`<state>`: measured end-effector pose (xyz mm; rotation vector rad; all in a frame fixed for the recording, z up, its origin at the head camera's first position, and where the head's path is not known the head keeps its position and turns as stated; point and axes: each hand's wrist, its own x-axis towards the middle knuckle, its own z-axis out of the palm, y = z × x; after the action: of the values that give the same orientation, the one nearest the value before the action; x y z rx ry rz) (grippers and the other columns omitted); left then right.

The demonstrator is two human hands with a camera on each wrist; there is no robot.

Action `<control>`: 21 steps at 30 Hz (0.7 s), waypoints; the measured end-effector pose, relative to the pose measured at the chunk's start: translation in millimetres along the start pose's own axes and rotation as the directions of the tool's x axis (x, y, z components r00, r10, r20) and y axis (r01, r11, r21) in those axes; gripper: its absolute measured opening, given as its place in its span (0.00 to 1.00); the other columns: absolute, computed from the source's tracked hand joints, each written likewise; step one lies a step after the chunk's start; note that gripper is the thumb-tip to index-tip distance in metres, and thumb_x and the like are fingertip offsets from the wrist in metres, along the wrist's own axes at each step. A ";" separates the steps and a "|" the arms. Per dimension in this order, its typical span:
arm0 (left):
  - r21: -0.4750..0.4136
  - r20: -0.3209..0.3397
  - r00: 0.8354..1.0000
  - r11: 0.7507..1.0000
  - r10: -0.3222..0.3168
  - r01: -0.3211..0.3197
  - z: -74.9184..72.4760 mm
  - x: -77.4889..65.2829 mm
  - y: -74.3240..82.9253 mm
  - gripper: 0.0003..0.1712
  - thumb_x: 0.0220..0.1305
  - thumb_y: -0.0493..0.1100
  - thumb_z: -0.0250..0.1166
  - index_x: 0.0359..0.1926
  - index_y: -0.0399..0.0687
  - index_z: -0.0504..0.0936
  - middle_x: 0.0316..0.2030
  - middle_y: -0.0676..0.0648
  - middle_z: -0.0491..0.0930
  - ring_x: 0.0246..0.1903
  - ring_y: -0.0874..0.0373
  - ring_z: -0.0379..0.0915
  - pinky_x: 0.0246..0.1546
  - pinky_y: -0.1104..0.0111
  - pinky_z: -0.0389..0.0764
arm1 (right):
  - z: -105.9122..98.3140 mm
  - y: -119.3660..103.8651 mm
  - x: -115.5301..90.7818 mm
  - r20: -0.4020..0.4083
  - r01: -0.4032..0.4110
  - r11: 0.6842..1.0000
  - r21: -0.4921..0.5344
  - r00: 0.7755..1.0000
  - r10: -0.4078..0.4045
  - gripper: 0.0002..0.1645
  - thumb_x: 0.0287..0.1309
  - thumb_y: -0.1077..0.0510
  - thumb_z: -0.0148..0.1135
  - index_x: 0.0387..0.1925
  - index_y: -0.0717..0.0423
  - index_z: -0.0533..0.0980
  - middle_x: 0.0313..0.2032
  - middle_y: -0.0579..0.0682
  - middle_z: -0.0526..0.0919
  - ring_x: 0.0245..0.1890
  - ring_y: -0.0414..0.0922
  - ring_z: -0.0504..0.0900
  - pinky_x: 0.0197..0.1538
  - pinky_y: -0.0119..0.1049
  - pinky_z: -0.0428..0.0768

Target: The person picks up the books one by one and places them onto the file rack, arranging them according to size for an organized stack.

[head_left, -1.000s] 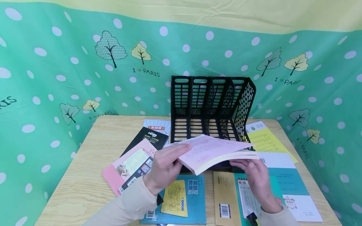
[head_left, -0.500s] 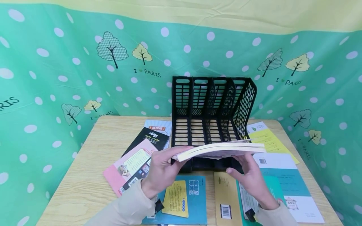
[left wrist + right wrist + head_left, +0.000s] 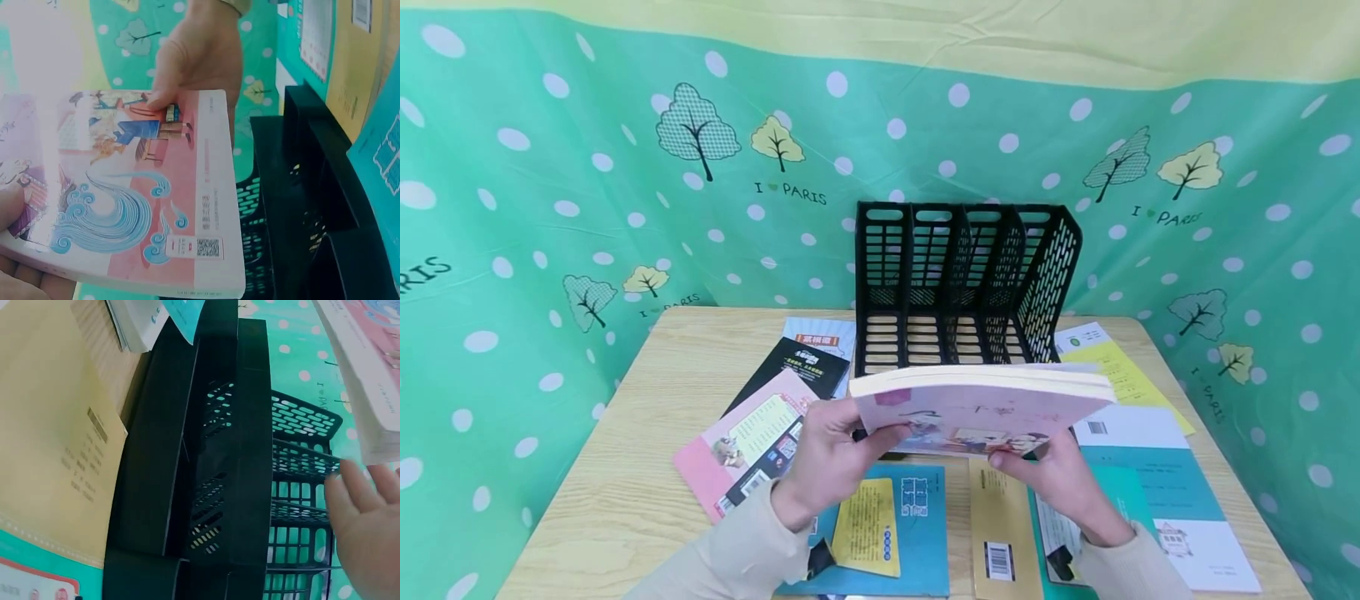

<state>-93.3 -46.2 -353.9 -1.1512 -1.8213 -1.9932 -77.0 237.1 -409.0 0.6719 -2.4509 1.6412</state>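
Note:
A thick pink paperback book [image 3: 970,410] is held up in front of the black file rack, its illustrated cover tilted toward me. My left hand [image 3: 829,450] grips its left end, thumb on the cover and fingers behind. At the right end, my right hand [image 3: 1060,475] pinches the lower edge, with its thumb on the front. The left wrist view shows blue swirls and a small QR label on the cover [image 3: 119,212], and the right hand [image 3: 203,59] at the far edge. In the right wrist view, the right hand's fingers [image 3: 362,494] lie right at the book's corner.
The black file rack [image 3: 880,250] with several slots stands at the back. Left of it lie a pink book [image 3: 703,462] and a black book [image 3: 767,367]. Nearer are a blue book [image 3: 921,542] and a tan book [image 3: 988,517]. White-and-teal [image 3: 1157,483] and yellow [image 3: 1123,375] booklets lie right.
The book has tipped from its pink printed side, through edge-on, to show its illustrated cover. The right hand has shifted its grip, its thumb now on the cover.

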 end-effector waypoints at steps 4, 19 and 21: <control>-0.070 -0.005 0.993 0.991 -0.115 0.114 -0.7 -0.1 0.5 0.20 0.58 0.25 0.63 0.53 0.37 0.80 0.48 0.39 0.81 0.46 0.46 0.80 0.42 0.56 0.82 | 1.6 0.3 -2.6 0.032 -0.005 0.998 0.056 0.999 0.003 0.37 0.55 0.70 0.64 0.65 0.54 0.64 0.57 0.48 0.77 0.53 0.44 0.79 0.48 0.39 0.81; -0.072 -0.037 0.905 0.904 -0.424 0.421 -10.1 -1.0 -17.6 0.18 0.61 0.36 0.66 0.53 0.42 0.81 0.47 0.45 0.83 0.45 0.51 0.81 0.44 0.61 0.82 | 10.0 0.5 -11.7 0.020 -0.042 0.986 0.160 0.999 0.039 0.26 0.60 0.70 0.59 0.60 0.59 0.71 0.53 0.50 0.81 0.47 0.47 0.83 0.45 0.40 0.83; -0.071 -0.034 0.888 0.888 -0.458 0.455 -10.5 -1.1 -19.1 0.19 0.61 0.38 0.66 0.54 0.44 0.81 0.47 0.46 0.83 0.45 0.52 0.81 0.44 0.61 0.82 | 11.0 0.9 -12.2 0.019 -0.030 0.986 0.165 0.999 0.027 0.26 0.60 0.71 0.58 0.60 0.60 0.71 0.53 0.51 0.81 0.46 0.48 0.83 0.43 0.39 0.83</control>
<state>-108.6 -52.1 -368.2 -0.7172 -2.1757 -2.3081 -64.9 231.0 -418.4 0.6766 -2.3652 1.8729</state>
